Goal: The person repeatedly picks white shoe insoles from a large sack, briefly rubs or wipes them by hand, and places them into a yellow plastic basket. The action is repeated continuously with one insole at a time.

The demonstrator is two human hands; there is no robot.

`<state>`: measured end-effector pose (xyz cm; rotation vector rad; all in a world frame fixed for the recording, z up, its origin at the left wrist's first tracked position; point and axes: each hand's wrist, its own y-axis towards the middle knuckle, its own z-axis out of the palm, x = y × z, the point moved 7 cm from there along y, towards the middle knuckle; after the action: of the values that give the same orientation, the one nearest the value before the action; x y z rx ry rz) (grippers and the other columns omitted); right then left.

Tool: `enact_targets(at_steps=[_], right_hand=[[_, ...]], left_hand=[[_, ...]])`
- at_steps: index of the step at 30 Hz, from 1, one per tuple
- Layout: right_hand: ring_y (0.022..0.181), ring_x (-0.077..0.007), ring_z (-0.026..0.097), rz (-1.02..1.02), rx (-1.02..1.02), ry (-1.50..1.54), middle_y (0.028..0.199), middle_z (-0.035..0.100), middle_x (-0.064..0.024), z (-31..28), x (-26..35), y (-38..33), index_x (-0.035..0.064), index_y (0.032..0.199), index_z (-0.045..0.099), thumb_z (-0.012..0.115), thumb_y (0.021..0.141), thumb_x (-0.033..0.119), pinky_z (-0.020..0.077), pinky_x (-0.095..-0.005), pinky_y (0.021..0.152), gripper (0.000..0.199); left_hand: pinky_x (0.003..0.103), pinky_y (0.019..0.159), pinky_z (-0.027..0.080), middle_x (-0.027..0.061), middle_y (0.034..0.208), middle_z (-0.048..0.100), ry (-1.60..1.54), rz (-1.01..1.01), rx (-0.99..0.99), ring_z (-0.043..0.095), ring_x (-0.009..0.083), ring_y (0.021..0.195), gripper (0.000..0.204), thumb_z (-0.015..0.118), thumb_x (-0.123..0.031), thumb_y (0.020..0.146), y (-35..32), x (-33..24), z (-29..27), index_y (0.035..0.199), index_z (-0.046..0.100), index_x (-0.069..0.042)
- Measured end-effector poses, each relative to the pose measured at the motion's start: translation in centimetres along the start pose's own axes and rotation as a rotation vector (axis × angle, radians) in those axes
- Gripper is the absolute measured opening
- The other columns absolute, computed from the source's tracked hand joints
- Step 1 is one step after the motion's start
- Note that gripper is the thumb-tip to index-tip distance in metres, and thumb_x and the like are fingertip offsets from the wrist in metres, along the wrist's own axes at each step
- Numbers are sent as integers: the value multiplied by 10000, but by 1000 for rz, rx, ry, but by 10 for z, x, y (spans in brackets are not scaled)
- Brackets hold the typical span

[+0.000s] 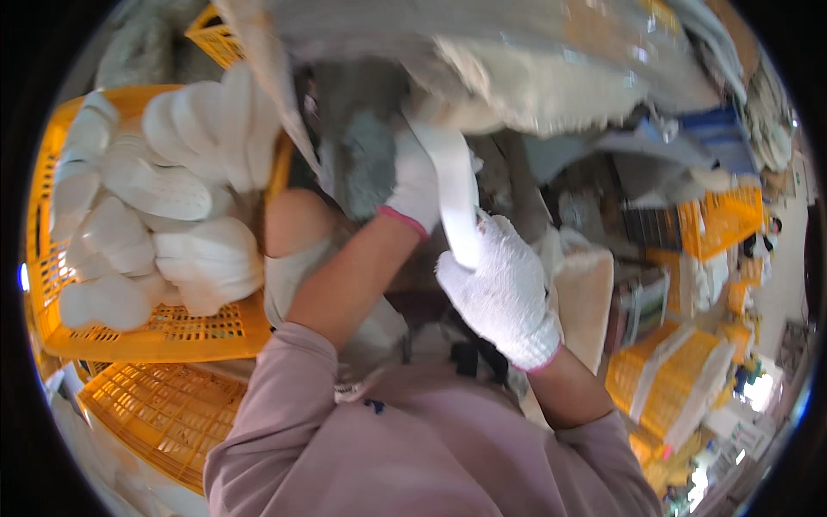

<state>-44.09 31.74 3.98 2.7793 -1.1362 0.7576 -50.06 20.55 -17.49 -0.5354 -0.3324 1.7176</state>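
A white shoe sole (457,194) is held edge-on in front of my body, its upper end blurred. My left hand (416,181), in a white knit glove with a pink cuff, is closed on the sole's left side; its fingers are partly hidden behind it. Gloved the same way, my right hand (504,293) grips the lower end, thumb on the near side. To the left, a yellow plastic crate (129,345) holds several more white soles (164,189), stacked and leaning on each other.
Over the far side hangs a grey plastic-like sheet (362,30) with pale fluffy material (551,90). Below the full crate stands another yellow crate (164,418). On the right are a tan board (584,293), a strapped yellow crate (668,379) and another yellow crate (724,220).
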Motion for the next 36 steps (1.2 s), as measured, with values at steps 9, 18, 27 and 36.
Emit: enact_targets(at_steps=[9,18,27,36], right_hand=[[863,-220,751,-129,65,480,1021,774,-115,-7,-51,-49,-24,1372,642,715,900,157,605,-367,785,511],[1115,-243,726,513,-44,1515,1253,725,-146,32,-90,-45,-40,1417,603,767,940,116,613,-390,944,528],[1142,-229,703,380,-125,1530,1244,702,-106,31,-90,-36,15,1373,616,734,940,99,603,-415,1001,457],[1003,-231,742,364,-142,1697,1120,740,-112,17,-57,53,-25,1262,664,768,906,79,616,-360,919,385]], left_hand=[[390,1059,511,90,1246,715,-81,112,44,655,274,1145,568,413,-574,1116,-33,14,-1,1344,654,-112],[393,1129,468,167,1333,686,-235,-152,373,633,295,1213,528,418,-421,1074,-9,-5,23,1378,631,-46],[385,1112,495,179,1388,651,-172,117,117,622,284,1271,476,560,-333,1098,-27,1,37,1418,599,17],[446,1148,483,197,1409,637,575,464,401,619,333,1286,534,341,-401,1142,22,-35,6,1454,529,-10]])
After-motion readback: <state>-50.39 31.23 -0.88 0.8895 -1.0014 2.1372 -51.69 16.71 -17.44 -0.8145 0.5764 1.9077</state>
